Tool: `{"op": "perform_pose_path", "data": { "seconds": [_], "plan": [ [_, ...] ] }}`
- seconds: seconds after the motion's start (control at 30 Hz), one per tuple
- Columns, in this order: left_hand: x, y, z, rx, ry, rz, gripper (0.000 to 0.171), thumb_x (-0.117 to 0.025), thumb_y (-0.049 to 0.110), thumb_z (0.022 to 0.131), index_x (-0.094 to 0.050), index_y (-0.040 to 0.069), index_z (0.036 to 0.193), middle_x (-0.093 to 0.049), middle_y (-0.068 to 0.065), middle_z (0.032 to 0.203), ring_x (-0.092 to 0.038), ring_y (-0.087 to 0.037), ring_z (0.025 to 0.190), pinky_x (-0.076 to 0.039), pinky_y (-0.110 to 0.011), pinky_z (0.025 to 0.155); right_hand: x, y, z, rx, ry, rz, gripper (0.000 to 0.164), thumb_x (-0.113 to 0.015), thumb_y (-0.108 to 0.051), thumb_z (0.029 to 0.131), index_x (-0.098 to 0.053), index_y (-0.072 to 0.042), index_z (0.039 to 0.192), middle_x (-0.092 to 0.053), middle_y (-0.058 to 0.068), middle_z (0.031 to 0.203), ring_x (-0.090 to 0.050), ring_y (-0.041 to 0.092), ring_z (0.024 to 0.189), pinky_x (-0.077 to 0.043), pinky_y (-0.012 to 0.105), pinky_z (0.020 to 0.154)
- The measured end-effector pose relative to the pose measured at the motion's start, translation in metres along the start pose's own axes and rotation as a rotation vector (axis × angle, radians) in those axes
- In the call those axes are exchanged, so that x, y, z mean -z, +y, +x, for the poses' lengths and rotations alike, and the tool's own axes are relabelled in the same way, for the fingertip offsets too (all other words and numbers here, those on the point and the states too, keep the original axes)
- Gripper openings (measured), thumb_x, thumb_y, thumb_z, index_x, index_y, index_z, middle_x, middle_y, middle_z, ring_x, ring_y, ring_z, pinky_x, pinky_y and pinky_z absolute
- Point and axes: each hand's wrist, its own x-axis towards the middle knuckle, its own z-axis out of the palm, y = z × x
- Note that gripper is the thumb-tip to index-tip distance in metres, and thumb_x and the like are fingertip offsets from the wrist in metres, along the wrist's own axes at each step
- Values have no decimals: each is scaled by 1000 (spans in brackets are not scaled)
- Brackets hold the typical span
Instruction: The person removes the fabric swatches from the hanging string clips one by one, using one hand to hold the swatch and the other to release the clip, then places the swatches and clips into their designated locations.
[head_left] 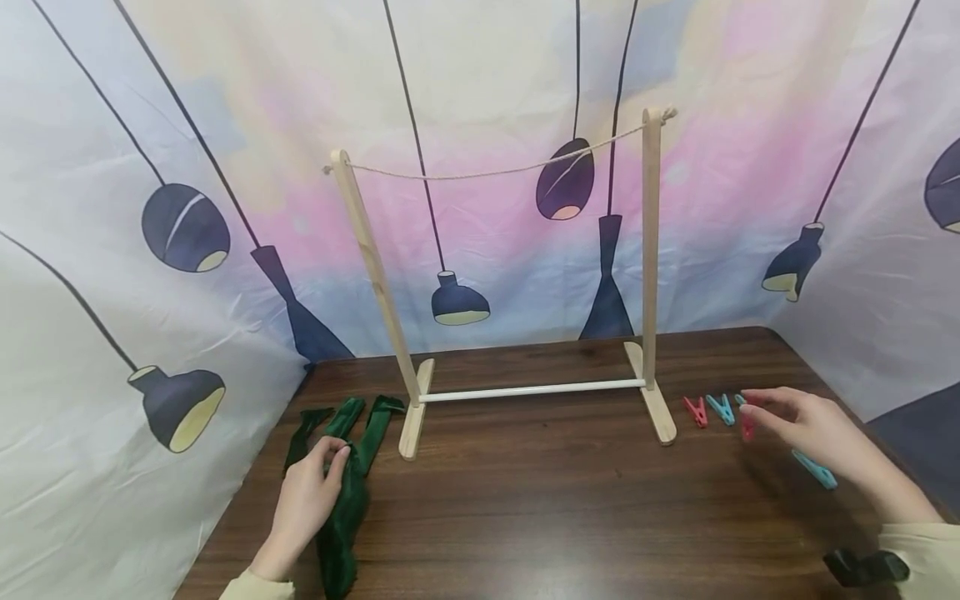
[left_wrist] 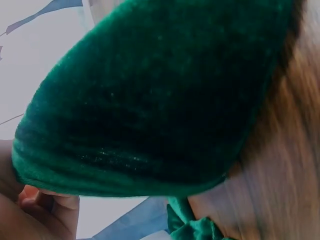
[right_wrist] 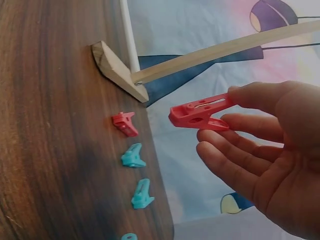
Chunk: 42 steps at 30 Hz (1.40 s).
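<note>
Between thumb and fingers, my left hand [head_left: 306, 493] pinches a dark green velvet cloth piece [head_left: 345, 533] over the left of the table. In the left wrist view this velvet [left_wrist: 150, 100] fills most of the picture and has a rounded edge. More green velvet strips [head_left: 375, 429] lie just beyond that hand. My right hand [head_left: 813, 427] holds a red clothespin [right_wrist: 197, 112] by its handle ends, thumb on one side and fingers on the other. Below it on the table are another red clothespin [right_wrist: 125, 124] and several blue ones, including this blue clothespin [right_wrist: 143, 194].
A wooden rack [head_left: 651, 250] stands at the table's back middle, with a sagging string [head_left: 465, 177] tied between its posts and a white rod [head_left: 532, 390] low down. A blue clothespin [head_left: 815, 470] lies under the right wrist. Lamp-printed cloth [head_left: 510, 92] hangs behind the brown table [head_left: 540, 500].
</note>
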Motion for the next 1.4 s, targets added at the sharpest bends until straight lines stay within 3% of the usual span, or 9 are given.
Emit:
{"op": "perform_pose_path", "data": {
  "seconds": [0.27,0.47,0.6,0.77,0.87,1.0,1.13,1.27,1.4],
  "plan": [
    [-19,-1,5,1,-77,-2,11,-59,9,102,-63,0,105,-67,-8,81,-45,-8,50,-37,-26,45,-11,5,1,-11,-104,7,48,-62,-33,101,-63,7,128,-70,0,84,-59,9,71,-43,30,58],
    [-30,-2,7,41,-145,-2,11,-58,7,102,-63,-2,106,-72,-15,88,-53,-11,54,-40,-27,46,-18,9,2,-41,-174,34,53,-58,-35,103,-60,9,131,-68,-3,79,-58,12,67,-42,29,54],
    [-34,-3,9,37,-154,5,10,-58,6,101,-63,-2,104,-72,-15,86,-53,-11,55,-41,-28,47,-21,12,3,-47,-193,38,52,-60,-34,103,-61,11,128,-70,0,85,-62,13,68,-45,30,56],
    [-37,-7,10,51,-199,12,8,-58,7,102,-61,0,103,-60,-3,68,-46,-12,50,-37,-27,45,-26,15,5,-12,-182,-16,45,-63,-30,101,-67,9,120,-72,11,96,-60,15,72,-48,37,64],
    [-38,-9,9,73,-244,14,7,-57,7,102,-60,0,102,-49,1,60,-42,-12,47,-34,-25,43,-29,17,6,4,-188,-46,41,-65,-29,99,-69,9,115,-72,15,101,-65,24,82,-52,45,70],
    [-39,-12,6,85,-272,14,6,-57,7,102,-60,1,101,-46,2,59,-42,-12,46,-33,-24,43,-32,20,6,-1,-220,-54,42,-65,-29,99,-69,11,112,-72,21,103,-67,37,94,-54,51,73],
    [-39,-13,5,85,-290,7,4,-58,6,101,-58,3,100,-46,2,59,-42,-12,47,-33,-25,44,-34,21,8,-11,-241,-57,43,-64,-29,100,-68,12,112,-72,19,99,-67,26,84,-54,47,70],
    [-38,-14,5,97,-319,1,5,-57,8,102,-57,4,99,-47,1,60,-42,-13,49,-33,-26,44,-36,22,10,-44,-286,-32,43,-63,-30,100,-69,11,112,-69,5,79,-59,15,68,-49,40,65],
    [-36,-15,5,107,-344,0,6,-58,11,103,-57,5,101,-46,1,60,-41,-13,48,-32,-26,44,-38,23,10,-80,-316,-26,45,-64,-33,99,-68,11,111,-65,-3,74,-59,13,68,-50,41,66]
  ]
}}
